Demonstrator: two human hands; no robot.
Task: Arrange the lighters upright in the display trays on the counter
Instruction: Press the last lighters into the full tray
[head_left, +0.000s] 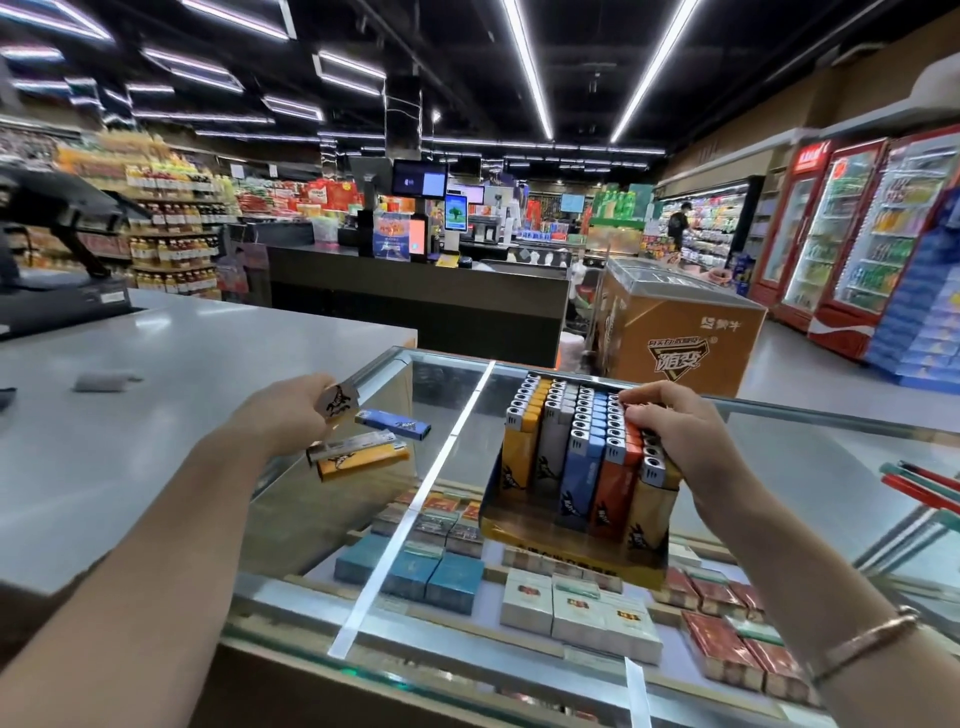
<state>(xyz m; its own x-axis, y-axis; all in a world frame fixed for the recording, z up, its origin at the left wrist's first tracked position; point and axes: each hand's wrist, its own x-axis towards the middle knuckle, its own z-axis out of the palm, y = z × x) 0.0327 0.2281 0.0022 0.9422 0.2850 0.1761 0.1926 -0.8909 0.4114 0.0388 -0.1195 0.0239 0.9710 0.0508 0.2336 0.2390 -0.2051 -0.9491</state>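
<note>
A yellow display tray (571, 545) stands on the glass counter (452, 447), packed with upright lighters in yellow, white, blue, orange and tan rows. My right hand (675, 431) rests on top of the right-hand rows, fingers curled over the orange lighters' (615, 483) metal caps. My left hand (291, 421) hovers left of the tray and holds several loose lighters: a white one (340, 402) at the fingertips, a blue one (393, 423) pointing right, and a silver and a yellow one (358, 462) below.
Cigarette packs (576, 608) fill the showcase under the glass. A grey counter (171, 374) with a till stand (57, 260) lies to the left. Red and green pens (924, 488) sit at the right edge. Shop aisles, a freezer and fridges stand beyond.
</note>
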